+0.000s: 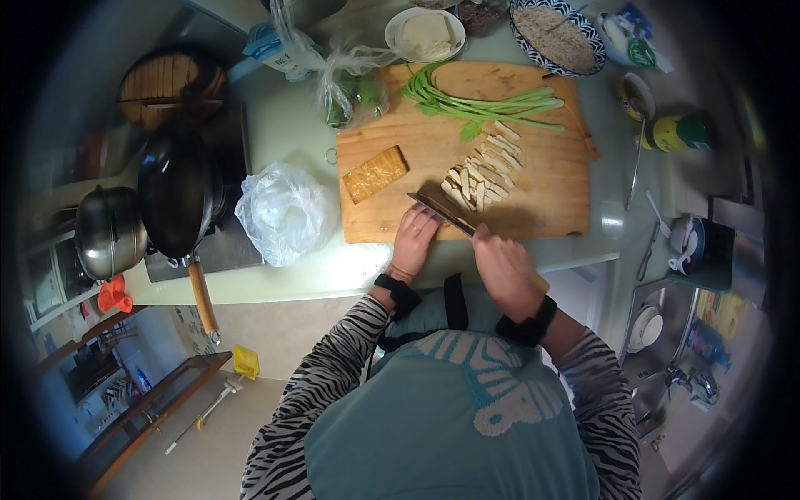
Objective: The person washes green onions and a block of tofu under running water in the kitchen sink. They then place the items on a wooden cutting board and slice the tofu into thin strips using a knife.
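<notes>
My right hand (503, 262) grips a kitchen knife (442, 214), its blade slanting across the near edge of the wooden cutting board (531, 200). Bent fingers of my left hand (415, 232) rest right beside the blade on the board; what lies under them is mostly hidden. Just past the blade is a loose row of pale strips with brown edges, apparently dried tofu (484, 169). A whole browned block of dried tofu (375, 174) lies to the left. Across the back of the board stretches a bunch of green celery (487, 103).
Left of the board sit a crumpled clear plastic bag (287, 212) and a wok (178, 194) on the stove. Behind are a tied bag of green vegetables (356, 100), a plate with a white block (427, 34) and a patterned bowl of minced food (553, 37). A sink (672, 306) is right.
</notes>
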A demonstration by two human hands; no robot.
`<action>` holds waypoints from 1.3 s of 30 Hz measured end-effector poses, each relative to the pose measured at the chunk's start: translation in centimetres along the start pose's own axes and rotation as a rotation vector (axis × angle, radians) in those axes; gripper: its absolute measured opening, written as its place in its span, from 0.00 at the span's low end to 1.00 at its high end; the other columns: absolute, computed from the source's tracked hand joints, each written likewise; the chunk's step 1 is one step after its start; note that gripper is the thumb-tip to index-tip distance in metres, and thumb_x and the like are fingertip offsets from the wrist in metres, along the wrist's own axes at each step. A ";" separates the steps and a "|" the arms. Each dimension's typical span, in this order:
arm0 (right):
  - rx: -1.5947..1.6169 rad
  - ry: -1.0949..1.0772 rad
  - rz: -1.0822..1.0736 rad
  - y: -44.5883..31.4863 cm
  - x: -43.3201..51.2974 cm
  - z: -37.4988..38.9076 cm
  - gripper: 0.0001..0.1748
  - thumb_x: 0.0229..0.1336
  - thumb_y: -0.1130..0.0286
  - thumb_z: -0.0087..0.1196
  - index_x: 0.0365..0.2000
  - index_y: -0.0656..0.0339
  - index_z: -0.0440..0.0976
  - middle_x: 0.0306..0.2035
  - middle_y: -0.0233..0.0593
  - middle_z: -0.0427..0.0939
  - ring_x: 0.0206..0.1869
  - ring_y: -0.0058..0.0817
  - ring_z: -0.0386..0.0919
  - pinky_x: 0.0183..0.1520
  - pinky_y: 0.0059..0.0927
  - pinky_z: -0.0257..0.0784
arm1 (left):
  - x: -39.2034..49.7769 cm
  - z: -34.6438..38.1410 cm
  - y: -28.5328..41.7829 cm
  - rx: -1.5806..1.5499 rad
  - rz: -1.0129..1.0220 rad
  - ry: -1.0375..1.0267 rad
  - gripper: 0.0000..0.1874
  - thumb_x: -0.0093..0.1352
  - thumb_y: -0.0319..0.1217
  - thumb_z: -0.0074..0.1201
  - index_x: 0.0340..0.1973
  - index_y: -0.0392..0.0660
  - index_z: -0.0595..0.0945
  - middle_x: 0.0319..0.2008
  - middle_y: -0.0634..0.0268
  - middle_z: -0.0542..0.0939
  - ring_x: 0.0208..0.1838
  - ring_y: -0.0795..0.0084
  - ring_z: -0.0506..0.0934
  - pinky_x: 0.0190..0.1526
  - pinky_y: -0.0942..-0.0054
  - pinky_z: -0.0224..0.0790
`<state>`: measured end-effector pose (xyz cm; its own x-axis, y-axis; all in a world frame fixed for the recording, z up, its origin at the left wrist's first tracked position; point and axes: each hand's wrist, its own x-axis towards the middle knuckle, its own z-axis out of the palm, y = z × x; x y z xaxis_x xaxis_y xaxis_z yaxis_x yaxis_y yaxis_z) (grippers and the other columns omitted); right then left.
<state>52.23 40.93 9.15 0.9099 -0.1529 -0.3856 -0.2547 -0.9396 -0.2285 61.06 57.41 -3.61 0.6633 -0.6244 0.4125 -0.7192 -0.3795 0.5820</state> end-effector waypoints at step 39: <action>0.171 0.055 0.003 2.7 -0.1 0.6 0.16 0.69 0.59 0.48 0.33 0.63 0.73 0.22 0.53 0.79 0.29 0.50 0.82 0.32 0.46 0.77 | 0.0 -0.7 0.5 0.014 -0.007 -0.032 0.16 0.59 0.24 0.54 0.44 0.39 0.82 0.44 0.58 0.79 0.53 0.55 0.76 0.57 0.61 0.70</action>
<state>51.27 38.61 8.04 0.9245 -0.1763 -0.3380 -0.3049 -0.8742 -0.3780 60.82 57.75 -2.82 0.6614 -0.6432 0.3858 -0.7177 -0.3931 0.5748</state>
